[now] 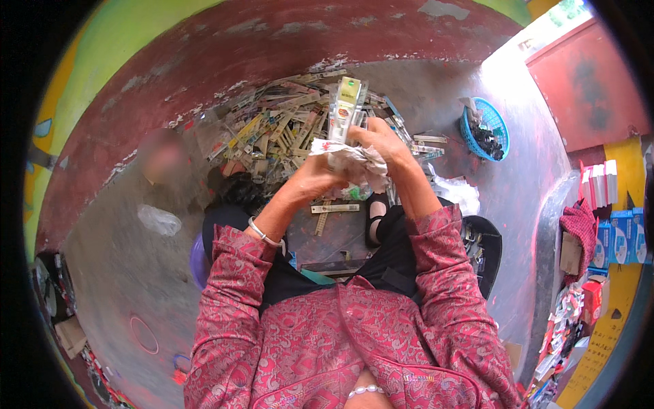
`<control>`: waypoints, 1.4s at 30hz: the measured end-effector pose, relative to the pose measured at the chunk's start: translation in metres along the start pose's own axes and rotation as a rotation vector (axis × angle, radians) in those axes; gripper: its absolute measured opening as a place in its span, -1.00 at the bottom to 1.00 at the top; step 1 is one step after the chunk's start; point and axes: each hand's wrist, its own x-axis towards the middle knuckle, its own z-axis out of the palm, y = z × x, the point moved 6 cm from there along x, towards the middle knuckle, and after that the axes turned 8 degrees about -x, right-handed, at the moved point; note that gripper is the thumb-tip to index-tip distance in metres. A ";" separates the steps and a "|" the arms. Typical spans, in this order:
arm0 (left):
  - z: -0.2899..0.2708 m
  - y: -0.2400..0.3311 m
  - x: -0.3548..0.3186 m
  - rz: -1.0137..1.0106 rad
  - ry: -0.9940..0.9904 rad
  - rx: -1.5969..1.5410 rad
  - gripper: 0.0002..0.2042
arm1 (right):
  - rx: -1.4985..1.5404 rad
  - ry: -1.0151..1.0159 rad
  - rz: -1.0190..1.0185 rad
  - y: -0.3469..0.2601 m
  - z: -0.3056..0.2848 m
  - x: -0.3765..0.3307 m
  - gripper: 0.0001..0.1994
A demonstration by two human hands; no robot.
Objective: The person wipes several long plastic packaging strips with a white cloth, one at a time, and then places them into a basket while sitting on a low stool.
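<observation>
Both my hands are raised in front of me around a bundle of narrow, flat printed packages (346, 109), which stands upright with a pale green top end. My left hand (319, 172) is closed at the bundle's lower part, its fingers partly hidden. A crumpled white paper or cloth (357, 162) bunches between the two hands. My right hand (383, 142) is closed against the bundle's right side, its thumb and fingers near the middle. Beyond my hands, a large heap of similar long, narrow packages (286, 123) spreads over the floor.
A blue basket (505, 124) with dark items stands at the right. Clear plastic bags (159, 220) lie on the floor, and a black tub (492, 253) is beside my right leg. Blue boxes (621, 235) line the right wall. A blurred patch is at the left.
</observation>
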 end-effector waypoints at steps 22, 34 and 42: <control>-0.013 0.014 -0.009 -0.010 -0.189 -0.660 -0.53 | -0.827 1.150 -0.456 -0.033 -0.110 0.012 -0.76; -0.064 -0.036 0.020 -0.101 0.370 -1.043 -0.74 | -0.271 0.166 0.001 0.058 -0.053 0.093 -0.75; -0.042 -0.026 0.032 -0.068 0.280 -1.062 -0.87 | -0.633 0.389 -0.061 0.051 -0.054 0.097 -0.77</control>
